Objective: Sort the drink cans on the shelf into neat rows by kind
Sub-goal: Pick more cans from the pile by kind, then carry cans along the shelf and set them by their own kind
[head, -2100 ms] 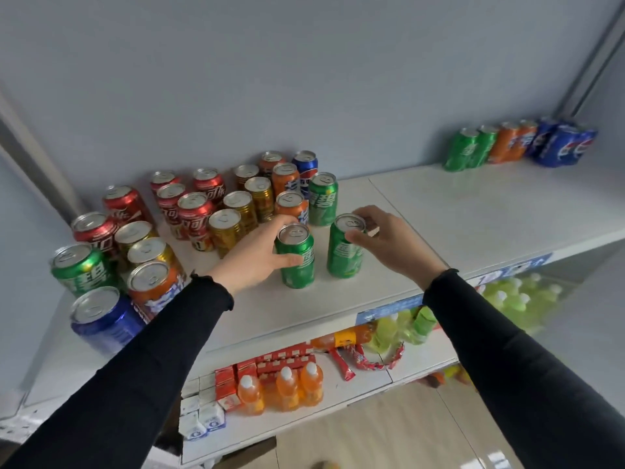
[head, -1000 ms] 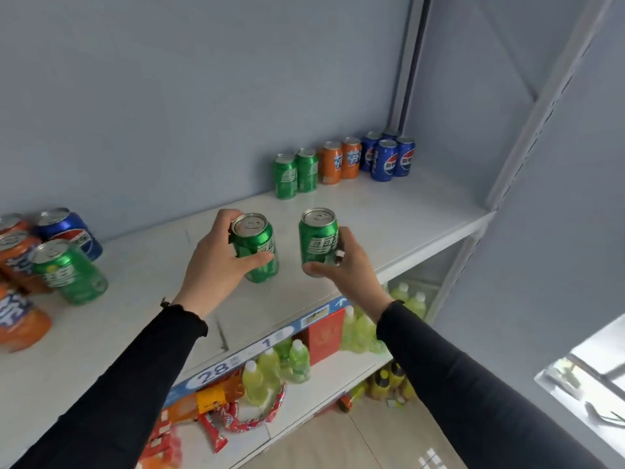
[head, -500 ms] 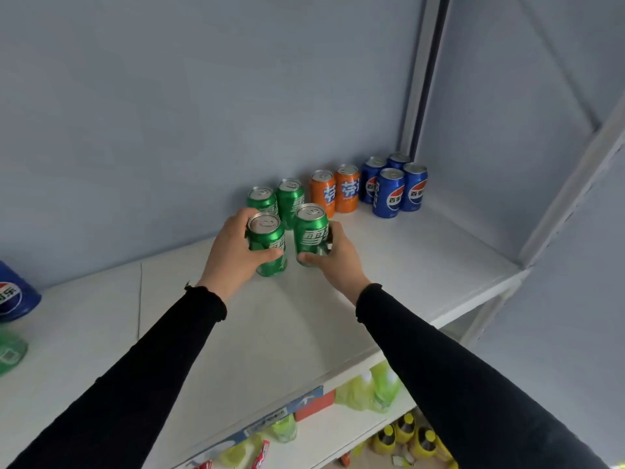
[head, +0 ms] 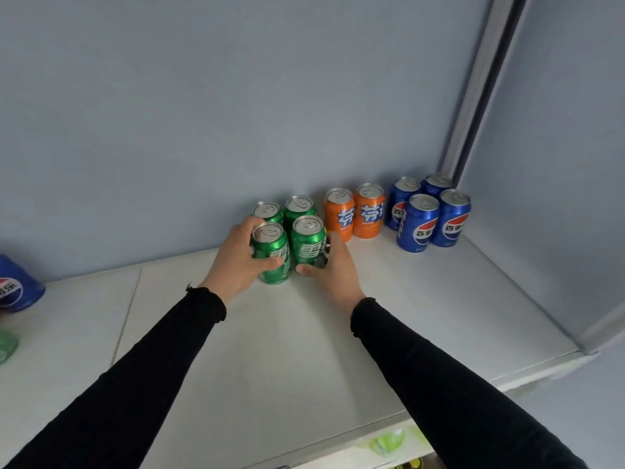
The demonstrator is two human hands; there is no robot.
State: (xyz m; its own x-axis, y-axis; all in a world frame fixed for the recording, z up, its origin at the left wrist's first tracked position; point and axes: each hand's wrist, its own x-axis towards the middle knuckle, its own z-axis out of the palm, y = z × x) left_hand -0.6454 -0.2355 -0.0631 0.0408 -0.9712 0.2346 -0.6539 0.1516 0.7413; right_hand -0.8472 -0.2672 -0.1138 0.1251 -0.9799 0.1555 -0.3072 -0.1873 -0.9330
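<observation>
Green cans: your left hand [head: 236,262] grips one [head: 272,253], your right hand [head: 333,265] the other [head: 308,243]. Both have been carried over from the mixed pile and now stand on the shelf [head: 422,299], just in front of the two green cans [head: 297,208] at the wall, so the green row doubles. Release pending.

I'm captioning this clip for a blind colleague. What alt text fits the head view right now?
Two hands in black sleeves each grip a green can on a white shelf: the left hand holds the left can, the right hand the right can, just in front of two more green cans. To their right stand two orange cans and four blue cans.
</observation>
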